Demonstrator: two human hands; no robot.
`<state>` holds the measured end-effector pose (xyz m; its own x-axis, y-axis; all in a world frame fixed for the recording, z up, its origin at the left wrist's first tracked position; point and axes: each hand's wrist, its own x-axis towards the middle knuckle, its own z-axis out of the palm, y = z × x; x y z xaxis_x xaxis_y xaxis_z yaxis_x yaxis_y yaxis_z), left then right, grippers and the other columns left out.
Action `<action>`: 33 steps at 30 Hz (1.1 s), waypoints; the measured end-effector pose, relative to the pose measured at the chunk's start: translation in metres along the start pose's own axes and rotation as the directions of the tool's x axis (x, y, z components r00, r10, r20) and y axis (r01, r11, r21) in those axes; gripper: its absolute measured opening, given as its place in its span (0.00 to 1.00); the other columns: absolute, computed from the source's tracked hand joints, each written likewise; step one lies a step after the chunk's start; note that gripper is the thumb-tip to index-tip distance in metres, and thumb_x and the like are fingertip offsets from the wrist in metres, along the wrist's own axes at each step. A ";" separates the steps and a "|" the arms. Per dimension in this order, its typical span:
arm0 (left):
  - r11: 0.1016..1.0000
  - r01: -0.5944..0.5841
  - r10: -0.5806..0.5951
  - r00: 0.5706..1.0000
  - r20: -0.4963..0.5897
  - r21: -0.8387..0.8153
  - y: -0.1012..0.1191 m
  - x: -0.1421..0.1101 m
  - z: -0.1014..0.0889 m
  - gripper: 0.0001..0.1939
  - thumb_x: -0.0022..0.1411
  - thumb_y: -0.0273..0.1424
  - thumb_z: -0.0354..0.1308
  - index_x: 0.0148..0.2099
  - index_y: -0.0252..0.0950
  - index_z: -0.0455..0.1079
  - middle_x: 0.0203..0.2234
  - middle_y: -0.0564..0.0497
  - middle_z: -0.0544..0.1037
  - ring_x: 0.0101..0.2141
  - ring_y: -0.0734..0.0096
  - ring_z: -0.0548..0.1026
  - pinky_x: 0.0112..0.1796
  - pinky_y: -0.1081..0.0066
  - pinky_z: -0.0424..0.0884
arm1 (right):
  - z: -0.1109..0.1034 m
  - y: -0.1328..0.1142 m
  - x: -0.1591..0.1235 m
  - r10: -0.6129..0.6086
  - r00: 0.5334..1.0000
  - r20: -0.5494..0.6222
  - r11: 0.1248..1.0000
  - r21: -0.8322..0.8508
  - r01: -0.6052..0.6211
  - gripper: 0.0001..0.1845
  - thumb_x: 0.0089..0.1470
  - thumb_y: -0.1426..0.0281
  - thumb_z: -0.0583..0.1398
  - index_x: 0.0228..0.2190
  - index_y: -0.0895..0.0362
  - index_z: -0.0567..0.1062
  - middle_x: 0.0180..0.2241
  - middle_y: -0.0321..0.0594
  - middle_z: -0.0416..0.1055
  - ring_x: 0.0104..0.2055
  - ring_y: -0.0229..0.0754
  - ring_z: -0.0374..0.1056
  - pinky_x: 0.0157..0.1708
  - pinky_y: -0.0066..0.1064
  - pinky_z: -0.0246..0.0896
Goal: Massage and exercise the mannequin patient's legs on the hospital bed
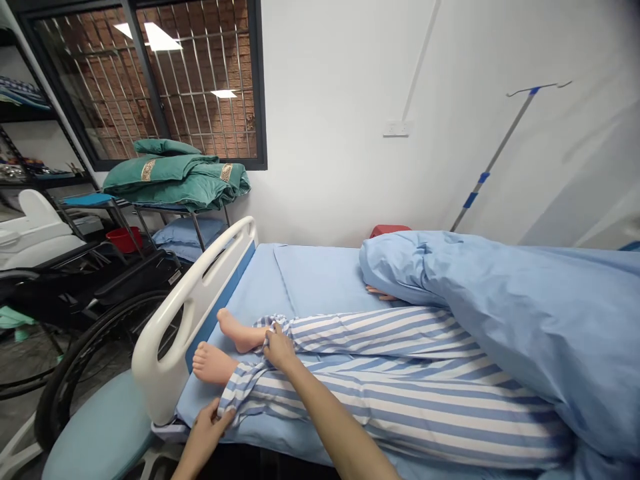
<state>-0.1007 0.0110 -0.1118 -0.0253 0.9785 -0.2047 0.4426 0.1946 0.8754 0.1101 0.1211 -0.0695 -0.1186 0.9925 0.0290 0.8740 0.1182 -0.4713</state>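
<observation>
- Blue-and-white striped pyjama trousers cover a care manikin's legs on the bed, with the bare feet sticking out past the cuffs.
- The right hand is closed in a narrow pinch on a bunched fold at the farther cuff, just above the ankle.
- The left hand grips the nearer cuff between thumb and fingers at the mattress edge. Whether any finger sits inside the hem cannot be told.
- Both grips sit low on the legs, apparently to control the cloth by its hems.
- A blue duvet covers everything above the thighs, seemingly to keep the upper body covered, and hides the torso and head. Only a manikin hand shows beneath its edge.
- A white bed rail stands beyond the feet.
- A wheelchair wheel sits beyond the rail, partly hidden.
</observation>
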 end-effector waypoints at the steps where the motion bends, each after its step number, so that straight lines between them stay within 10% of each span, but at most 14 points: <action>1: 1.000 0.005 -0.005 1.000 -0.004 0.009 -0.002 -0.001 0.003 0.24 0.42 0.54 0.55 0.23 0.36 0.62 0.14 0.58 0.61 0.18 0.76 0.61 0.22 0.74 0.59 | 0.003 -0.001 0.002 0.026 0.999 0.018 0.999 -0.020 -0.026 0.24 0.45 0.72 0.54 0.47 0.56 0.67 0.59 0.49 0.48 0.42 0.47 0.68 0.41 0.37 0.58; 9: 0.998 -0.010 0.002 0.988 -0.156 -0.054 0.013 0.006 0.002 0.24 0.45 0.53 0.53 0.25 0.35 0.67 0.13 0.58 0.60 0.19 0.76 0.60 0.22 0.76 0.59 | 0.023 0.000 0.010 -0.049 0.992 0.116 0.994 0.100 0.038 0.37 0.46 0.75 0.51 0.58 0.64 0.50 0.62 0.53 0.38 0.54 0.49 0.58 0.50 0.37 0.54; 22: 0.999 0.050 -0.043 0.943 -0.330 0.015 -0.014 0.011 -0.013 0.28 0.41 0.54 0.55 0.34 0.34 0.71 0.22 0.51 0.75 0.22 0.68 0.70 0.26 0.70 0.66 | 0.023 -0.047 0.007 -0.462 0.887 0.022 0.832 0.356 0.425 0.28 0.45 0.78 0.49 0.51 0.63 0.62 0.57 0.47 0.54 0.59 0.43 0.51 0.56 0.33 0.47; 27: 0.966 0.091 0.034 0.883 -0.469 0.242 -0.002 -0.002 -0.013 0.25 0.47 0.46 0.52 0.44 0.35 0.64 0.37 0.45 0.74 0.26 0.67 0.71 0.35 0.65 0.67 | 0.003 -0.036 -0.019 -0.386 0.922 0.014 0.888 0.277 0.367 0.22 0.46 0.77 0.50 0.45 0.58 0.67 0.57 0.45 0.54 0.52 0.42 0.60 0.50 0.32 0.54; 33: 0.942 -0.100 0.233 0.883 -0.408 0.321 0.043 -0.008 0.021 0.14 0.50 0.42 0.50 0.35 0.38 0.67 0.25 0.52 0.73 0.27 0.68 0.70 0.34 0.70 0.66 | -0.032 0.010 -0.065 -0.264 0.956 -0.129 0.924 0.251 0.289 0.18 0.47 0.77 0.51 0.40 0.58 0.71 0.39 0.42 0.70 0.42 0.40 0.65 0.43 0.28 0.56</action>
<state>-0.0631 0.0097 -0.0818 -0.2852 0.9370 0.2018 0.7068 0.0634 0.7046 0.1419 0.0583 -0.0485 -0.2834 0.9215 0.2657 0.6546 0.3883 -0.6486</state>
